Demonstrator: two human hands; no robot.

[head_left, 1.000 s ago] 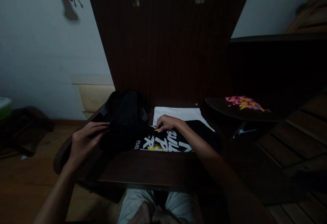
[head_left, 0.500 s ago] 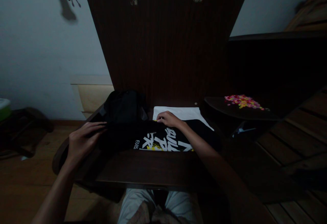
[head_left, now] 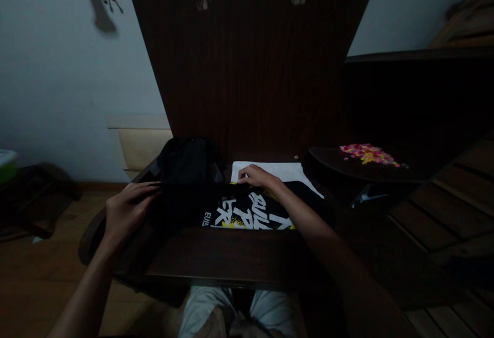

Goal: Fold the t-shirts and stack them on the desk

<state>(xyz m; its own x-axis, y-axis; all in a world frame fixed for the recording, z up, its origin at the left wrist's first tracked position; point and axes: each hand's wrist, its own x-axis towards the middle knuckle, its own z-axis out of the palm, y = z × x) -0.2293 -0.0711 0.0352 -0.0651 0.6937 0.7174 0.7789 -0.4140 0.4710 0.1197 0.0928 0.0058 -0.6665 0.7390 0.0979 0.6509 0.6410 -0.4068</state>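
A black T-shirt point(head_left: 257, 212) with white lettering and yellow splashes lies folded in a long strip across the dark wooden bench. At its left end my left hand point(head_left: 129, 207) is closed, thumb and fingers pinching the dark cloth. My right hand point(head_left: 254, 175) pinches the far edge near the middle, with my forearm crossing over the print. Under the shirt's far side a white cloth or sheet point(head_left: 287, 171) sticks out. The shirt's left part is too dark to show its folds.
A black bag point(head_left: 189, 160) stands at the back left, close to my left hand. The dark wooden bench point(head_left: 216, 255) has a tall panel point(head_left: 250, 81) behind it. Pink and yellow small pieces point(head_left: 368, 154) lie on a curved ledge point(head_left: 328, 160) to the right.
Both hands keep their hold on the T-shirt. My right hand has shifted very slightly at the far edge; the cloth lies almost the same.
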